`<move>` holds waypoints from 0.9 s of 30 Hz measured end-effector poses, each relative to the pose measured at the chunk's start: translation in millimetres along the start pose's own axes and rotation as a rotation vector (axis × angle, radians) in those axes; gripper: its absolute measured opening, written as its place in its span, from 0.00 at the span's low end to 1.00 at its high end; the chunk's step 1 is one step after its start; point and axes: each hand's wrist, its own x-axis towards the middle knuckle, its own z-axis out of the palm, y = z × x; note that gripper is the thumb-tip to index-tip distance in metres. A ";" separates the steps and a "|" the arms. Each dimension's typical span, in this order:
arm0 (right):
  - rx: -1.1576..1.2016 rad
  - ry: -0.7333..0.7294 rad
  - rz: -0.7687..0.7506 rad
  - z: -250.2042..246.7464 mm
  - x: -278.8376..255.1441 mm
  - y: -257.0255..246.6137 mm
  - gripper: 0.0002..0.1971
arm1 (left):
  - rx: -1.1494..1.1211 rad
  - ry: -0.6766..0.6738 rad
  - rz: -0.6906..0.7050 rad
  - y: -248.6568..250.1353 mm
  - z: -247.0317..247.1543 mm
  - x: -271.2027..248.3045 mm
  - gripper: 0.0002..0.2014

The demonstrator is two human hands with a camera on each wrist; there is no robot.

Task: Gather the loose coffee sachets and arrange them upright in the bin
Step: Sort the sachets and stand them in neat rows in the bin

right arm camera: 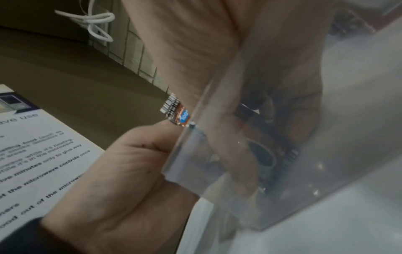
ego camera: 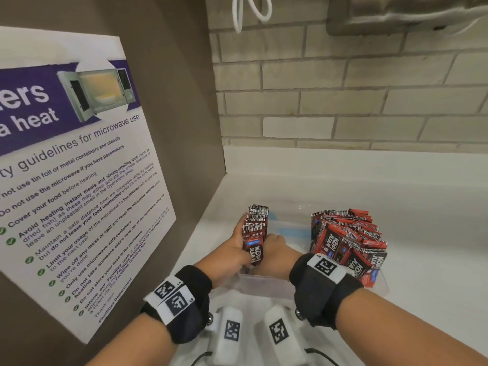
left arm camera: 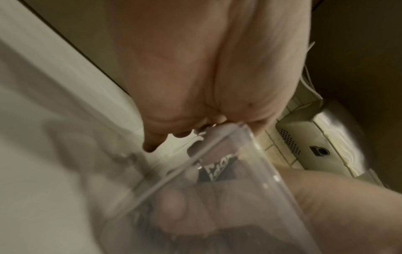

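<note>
A clear plastic bin stands on the white counter. At its left end my left hand grips an upright stack of red-and-black coffee sachets. My right hand reaches down into the bin beside it, fingers curled on the stack's lower part. Through the bin wall in the right wrist view those fingers show around dark sachets, and the stack's top pokes out above my left hand. A larger batch of sachets leans at the bin's right end. The left wrist view shows my palm and a sachet behind the blurred bin wall.
A brown side panel with a microwave guideline poster rises close on the left. A brick-tiled wall stands behind the white counter. A white cable hangs at the top. Two tagged white blocks lie in front of the bin.
</note>
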 end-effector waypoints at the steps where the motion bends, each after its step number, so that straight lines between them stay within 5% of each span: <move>1: -0.001 -0.010 0.005 -0.3 0.1 -1.3 0.33 | 0.001 -0.001 0.006 1.5 -0.6 0.1 0.50; 16: -0.006 0.063 -0.011 10.0 20.5 -0.8 0.32 | -0.119 0.075 0.032 -5.1 3.6 0.7 0.47; 27: 0.107 -0.017 0.015 1.3 3.8 -1.8 0.34 | -0.180 0.035 0.071 -0.7 2.8 -0.1 0.44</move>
